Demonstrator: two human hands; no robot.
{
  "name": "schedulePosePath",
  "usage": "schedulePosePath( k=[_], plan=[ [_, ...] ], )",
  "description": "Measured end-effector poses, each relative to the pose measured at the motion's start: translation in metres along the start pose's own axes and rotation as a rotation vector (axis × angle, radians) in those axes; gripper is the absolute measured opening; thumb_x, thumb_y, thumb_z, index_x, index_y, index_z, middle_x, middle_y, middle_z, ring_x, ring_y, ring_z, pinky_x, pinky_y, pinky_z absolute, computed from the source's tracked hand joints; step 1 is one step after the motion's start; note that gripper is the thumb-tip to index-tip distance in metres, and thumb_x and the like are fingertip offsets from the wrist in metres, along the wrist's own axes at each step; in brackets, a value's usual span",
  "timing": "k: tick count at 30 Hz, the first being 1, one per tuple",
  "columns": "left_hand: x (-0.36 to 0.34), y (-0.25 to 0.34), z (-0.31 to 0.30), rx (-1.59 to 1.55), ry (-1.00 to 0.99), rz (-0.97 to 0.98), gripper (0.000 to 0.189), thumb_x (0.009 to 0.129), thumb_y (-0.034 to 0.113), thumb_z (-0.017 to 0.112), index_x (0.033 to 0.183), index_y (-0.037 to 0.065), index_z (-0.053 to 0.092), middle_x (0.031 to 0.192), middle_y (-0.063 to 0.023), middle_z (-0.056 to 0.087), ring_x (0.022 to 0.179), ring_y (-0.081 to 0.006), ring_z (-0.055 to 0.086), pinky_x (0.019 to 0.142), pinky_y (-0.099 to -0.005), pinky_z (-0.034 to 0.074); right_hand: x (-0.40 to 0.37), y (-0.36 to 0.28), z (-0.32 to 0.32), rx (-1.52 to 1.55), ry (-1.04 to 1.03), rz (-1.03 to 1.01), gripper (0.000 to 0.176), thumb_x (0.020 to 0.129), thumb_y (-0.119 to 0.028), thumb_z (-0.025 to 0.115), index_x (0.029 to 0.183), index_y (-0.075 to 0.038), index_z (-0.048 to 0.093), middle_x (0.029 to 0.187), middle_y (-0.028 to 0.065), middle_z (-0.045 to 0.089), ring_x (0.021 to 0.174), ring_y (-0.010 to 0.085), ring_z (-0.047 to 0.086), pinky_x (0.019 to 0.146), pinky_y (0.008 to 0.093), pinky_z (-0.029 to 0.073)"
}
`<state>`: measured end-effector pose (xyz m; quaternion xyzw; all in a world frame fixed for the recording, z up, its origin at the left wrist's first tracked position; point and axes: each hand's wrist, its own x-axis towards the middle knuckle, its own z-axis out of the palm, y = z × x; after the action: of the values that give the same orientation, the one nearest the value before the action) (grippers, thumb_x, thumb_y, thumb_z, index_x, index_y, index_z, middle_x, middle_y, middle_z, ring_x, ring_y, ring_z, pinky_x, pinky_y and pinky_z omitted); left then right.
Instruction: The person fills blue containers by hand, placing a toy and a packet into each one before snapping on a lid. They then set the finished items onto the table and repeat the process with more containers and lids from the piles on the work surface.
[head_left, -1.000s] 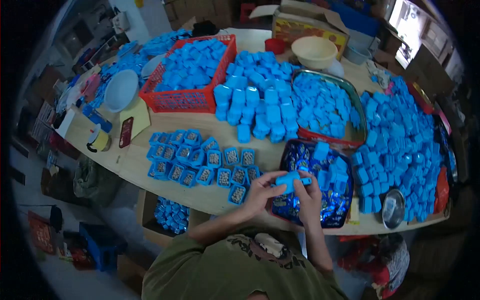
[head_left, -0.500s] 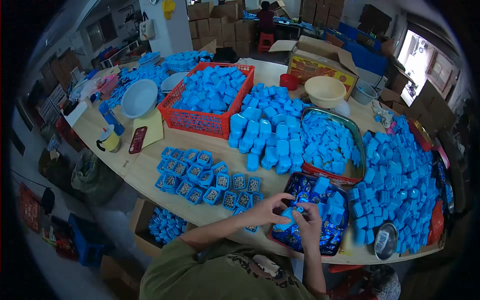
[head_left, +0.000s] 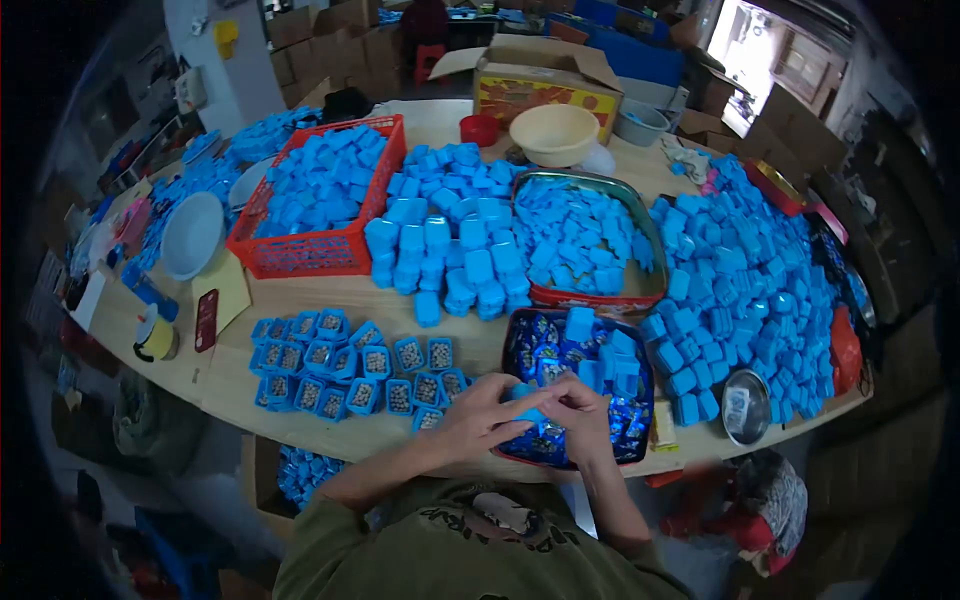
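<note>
Over the front edge of a tray [head_left: 650, 385], both hands meet around a small blue plastic box [head_left: 524, 393]. My left hand [head_left: 485, 415] grips its left side, and the fingers of my right hand [head_left: 580, 412] are closed on its right side. Fingers cover much of the box, so its contents are hidden. Beneath them the tray holds shiny dark-blue wrapped packets [head_left: 630, 415] and a few light-blue boxes [head_left: 612, 360]. Left of my hands stand rows of open blue boxes [head_left: 362, 395] filled with small round pale balls.
Behind are a red crate [head_left: 300, 255] of blue pieces, stacked blue boxes [head_left: 455, 255] and a red-rimmed tin [head_left: 660, 265] of flat blue pieces. A large blue pile [head_left: 745, 290] and a metal bowl [head_left: 747, 425] lie right. Another person [head_left: 755, 505] is at lower right.
The view has swung right, so the table's things appear further left. Both hands still hold the blue box; my left fingers now lie more across its front.
</note>
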<state>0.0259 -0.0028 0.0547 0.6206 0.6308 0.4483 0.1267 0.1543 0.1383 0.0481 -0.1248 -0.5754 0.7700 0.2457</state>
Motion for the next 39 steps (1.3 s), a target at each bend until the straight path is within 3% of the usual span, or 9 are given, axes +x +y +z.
schedulePosePath(
  k=[2, 4, 7, 8, 11, 18, 22, 30, 39],
  plan=[
    [0.002, -0.005, -0.003, 0.243, 0.139, 0.328, 0.037, 0.077, 0.014, 0.072, 0.113, 0.009, 0.065, 0.107, -0.0152, 0.056, 0.089, -0.0283, 0.056, 0.072, -0.0359, 0.046, -0.006, -0.001, -0.003, -0.05, -0.029, 0.062, 0.01, 0.08, -0.002, 0.067, 0.089, -0.004, 0.064, 0.09, 0.0007, 0.054, 0.082, 0.0087, 0.05, 0.071, 0.0218, 0.039],
    [0.004, -0.005, -0.006, 0.219, 0.094, 0.355, 0.033, 0.076, 0.014, 0.072, 0.108, 0.009, 0.067, 0.107, -0.0154, 0.056, 0.088, -0.029, 0.057, 0.071, -0.0367, 0.047, -0.012, 0.01, -0.008, 0.014, -0.057, 0.145, 0.029, 0.083, -0.007, 0.066, 0.111, -0.005, 0.055, 0.101, 0.0023, 0.054, 0.089, 0.0105, 0.052, 0.077, 0.0243, 0.043],
    [0.005, -0.005, -0.007, 0.2, 0.05, 0.372, 0.031, 0.074, 0.012, 0.072, 0.104, 0.01, 0.068, 0.107, -0.0159, 0.055, 0.087, -0.0298, 0.057, 0.07, -0.0378, 0.047, -0.018, 0.003, -0.002, 0.176, -0.098, 0.304, 0.045, 0.086, -0.013, 0.065, 0.124, -0.004, 0.044, 0.108, 0.0056, 0.053, 0.098, 0.0148, 0.054, 0.086, 0.0293, 0.046],
    [0.007, 0.002, -0.011, 0.197, 0.016, 0.382, 0.033, 0.074, 0.011, 0.072, 0.106, 0.011, 0.067, 0.107, -0.0159, 0.055, 0.087, -0.0297, 0.056, 0.071, -0.0378, 0.048, -0.02, -0.002, -0.001, 0.288, -0.12, 0.466, 0.05, 0.087, -0.017, 0.064, 0.128, -0.003, 0.038, 0.112, 0.0083, 0.052, 0.105, 0.0188, 0.055, 0.092, 0.0337, 0.046],
    [0.01, 0.011, -0.017, 0.216, -0.039, 0.387, 0.04, 0.072, 0.011, 0.073, 0.111, 0.013, 0.065, 0.107, -0.0157, 0.054, 0.086, -0.03, 0.055, 0.071, -0.038, 0.048, -0.027, -0.005, 0.001, 0.505, -0.179, 0.556, 0.053, 0.086, -0.017, 0.065, 0.129, -0.003, 0.037, 0.112, 0.0084, 0.052, 0.104, 0.0196, 0.056, 0.092, 0.0342, 0.047],
    [0.009, 0.014, -0.018, 0.15, -0.069, 0.433, 0.039, 0.075, 0.013, 0.069, 0.113, 0.016, 0.063, 0.103, -0.0147, 0.054, 0.082, -0.0286, 0.055, 0.07, -0.0362, 0.048, -0.038, 0.009, 0.001, 0.396, -0.061, 0.482, 0.051, 0.082, -0.014, 0.068, 0.126, -0.005, 0.044, 0.098, 0.0032, 0.056, 0.084, 0.0095, 0.053, 0.07, 0.023, 0.042],
    [0.004, 0.004, -0.01, 0.121, -0.027, 0.442, 0.037, 0.076, 0.013, 0.068, 0.112, 0.016, 0.062, 0.101, -0.0142, 0.055, 0.081, -0.0282, 0.055, 0.069, -0.0362, 0.048, -0.038, 0.019, -0.003, 0.389, -0.063, 0.478, 0.051, 0.082, -0.014, 0.069, 0.125, -0.006, 0.044, 0.1, 0.0044, 0.056, 0.086, 0.0108, 0.054, 0.072, 0.0238, 0.044],
    [0.011, 0.008, -0.015, 0.278, 0.001, 0.387, 0.037, 0.075, 0.015, 0.068, 0.112, 0.019, 0.062, 0.098, -0.0136, 0.056, 0.08, -0.0281, 0.057, 0.07, -0.0379, 0.049, -0.021, 0.001, -0.005, 0.346, -0.174, 0.458, 0.05, 0.088, -0.015, 0.062, 0.132, -0.004, 0.041, 0.116, 0.0082, 0.053, 0.107, 0.0181, 0.055, 0.09, 0.0327, 0.048],
    [0.015, 0.015, -0.023, 0.282, -0.051, 0.45, 0.038, 0.075, 0.012, 0.066, 0.113, 0.016, 0.063, 0.102, -0.0159, 0.054, 0.081, -0.0306, 0.056, 0.07, -0.039, 0.049, -0.024, -0.001, -0.004, 0.484, -0.196, 0.519, 0.047, 0.087, -0.013, 0.063, 0.126, 0.003, 0.044, 0.114, 0.01, 0.055, 0.1, 0.0194, 0.059, 0.088, 0.0343, 0.05]
  ],
)
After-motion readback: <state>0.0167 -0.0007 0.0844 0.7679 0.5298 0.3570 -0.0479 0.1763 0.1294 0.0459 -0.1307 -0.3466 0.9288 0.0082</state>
